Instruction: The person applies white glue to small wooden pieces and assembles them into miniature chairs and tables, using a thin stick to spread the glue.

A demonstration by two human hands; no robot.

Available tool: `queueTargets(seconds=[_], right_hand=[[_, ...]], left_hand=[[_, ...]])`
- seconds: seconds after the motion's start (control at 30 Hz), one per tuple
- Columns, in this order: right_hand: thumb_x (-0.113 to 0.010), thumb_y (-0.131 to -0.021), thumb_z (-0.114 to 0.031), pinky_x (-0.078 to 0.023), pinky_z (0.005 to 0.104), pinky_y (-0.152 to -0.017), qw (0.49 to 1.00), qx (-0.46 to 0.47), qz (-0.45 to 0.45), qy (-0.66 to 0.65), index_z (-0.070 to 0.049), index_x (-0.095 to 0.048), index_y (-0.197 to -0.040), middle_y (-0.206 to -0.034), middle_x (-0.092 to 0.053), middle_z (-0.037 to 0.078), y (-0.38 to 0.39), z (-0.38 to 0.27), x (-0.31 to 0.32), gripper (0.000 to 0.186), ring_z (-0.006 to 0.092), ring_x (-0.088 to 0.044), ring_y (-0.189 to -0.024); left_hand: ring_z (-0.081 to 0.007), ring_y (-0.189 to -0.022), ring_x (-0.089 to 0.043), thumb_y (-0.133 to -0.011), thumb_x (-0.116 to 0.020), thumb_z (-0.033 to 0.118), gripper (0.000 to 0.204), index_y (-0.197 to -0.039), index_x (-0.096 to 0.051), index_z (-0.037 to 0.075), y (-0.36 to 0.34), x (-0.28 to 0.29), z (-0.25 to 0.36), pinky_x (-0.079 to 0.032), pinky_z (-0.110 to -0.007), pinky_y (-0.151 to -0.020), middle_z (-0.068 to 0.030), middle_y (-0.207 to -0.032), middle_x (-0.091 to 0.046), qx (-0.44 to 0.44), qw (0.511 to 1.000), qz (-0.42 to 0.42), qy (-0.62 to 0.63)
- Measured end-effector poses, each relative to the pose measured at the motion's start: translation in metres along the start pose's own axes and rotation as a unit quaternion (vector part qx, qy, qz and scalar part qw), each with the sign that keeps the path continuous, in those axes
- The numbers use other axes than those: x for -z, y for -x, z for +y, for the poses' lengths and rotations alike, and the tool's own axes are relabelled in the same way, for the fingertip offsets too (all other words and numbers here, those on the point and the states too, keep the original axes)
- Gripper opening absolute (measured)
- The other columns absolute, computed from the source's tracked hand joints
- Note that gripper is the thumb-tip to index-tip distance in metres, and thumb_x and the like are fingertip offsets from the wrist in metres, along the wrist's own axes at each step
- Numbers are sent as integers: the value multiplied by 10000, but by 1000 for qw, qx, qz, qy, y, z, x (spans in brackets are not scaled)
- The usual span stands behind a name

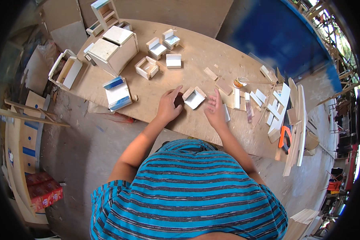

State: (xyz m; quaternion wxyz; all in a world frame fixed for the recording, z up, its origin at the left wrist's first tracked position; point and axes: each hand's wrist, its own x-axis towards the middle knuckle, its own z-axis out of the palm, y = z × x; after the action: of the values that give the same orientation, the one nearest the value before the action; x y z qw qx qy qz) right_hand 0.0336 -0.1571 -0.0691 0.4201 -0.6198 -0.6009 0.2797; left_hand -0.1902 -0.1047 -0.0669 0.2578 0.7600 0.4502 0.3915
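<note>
Between my hands a small wooden toy chair (194, 99) with a white seat rests on the plywood table (160, 90). My left hand (170, 105) is just left of it, fingers stretched forward and thumb apart, holding nothing. To the right of the chair, my right hand (215, 109) is raised with its fingers apart and nothing in it. A white wood piece (227, 113) lies partly hidden behind that hand. Farther off stand more miniature pieces: a white chair (173, 61), a blue-and-white chair (171, 39) and an open wooden frame (147, 68).
At the left sit a toy bed (118, 94) and a wooden cabinet (114, 50). Loose wood strips (237, 98), a small round container (239, 82) and an orange-handled saw (284, 138) lie on the right. Long slats (301, 124) stick out past the table's right edge.
</note>
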Motion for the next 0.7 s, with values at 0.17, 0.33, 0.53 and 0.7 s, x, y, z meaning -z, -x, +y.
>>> queueTargets(seconds=[0.17, 0.33, 0.53, 0.7], right_hand=[[-617, -780, 75, -502, 344, -899, 953, -158, -59, -251, -122, -97, -1542, -1299, -474, 225, 9, -2, -2, 943, 239, -571, -1067], [-578, -783, 106, -499, 359, -924, 927, -201, -43, -313, -128, -65, -1546, -1337, -461, 238, -10, -14, -4, 949, 271, -558, -1145], [-513, -792, 120, -492, 333, -932, 921, -206, -78, -321, -135, -54, -1551, -1364, -476, 247, -49, -15, -10, 923, 269, -559, -1164], [-489, -786, 119, -492, 291, -875, 924, -233, -117, -278, -135, -92, -1552, -1345, -521, 236, -72, -31, -9, 899, 234, -574, -1136]], left_hand=[[-366, -1121, -560, -658, -666, 66, 788, -1409, -434, 121, 1, 5, -1, -445, -429, -990, -175, -1157, -635, 27, 998, -45, 23], [-359, -1162, -556, -657, -665, 34, 826, -1436, -401, 116, 14, 11, 6, -432, -418, -1009, -218, -1202, -602, 43, 996, -53, 58], [-342, -1280, -507, -658, -672, 0, 958, -1512, -253, 107, 27, 8, -1, -381, -397, -1064, -260, -1305, -520, 58, 992, -76, 82], [-422, -1204, -510, -636, -722, 58, 1035, -1527, -197, 104, 28, 5, -6, -407, -445, -1029, -285, -1267, -541, 36, 994, -50, 85]])
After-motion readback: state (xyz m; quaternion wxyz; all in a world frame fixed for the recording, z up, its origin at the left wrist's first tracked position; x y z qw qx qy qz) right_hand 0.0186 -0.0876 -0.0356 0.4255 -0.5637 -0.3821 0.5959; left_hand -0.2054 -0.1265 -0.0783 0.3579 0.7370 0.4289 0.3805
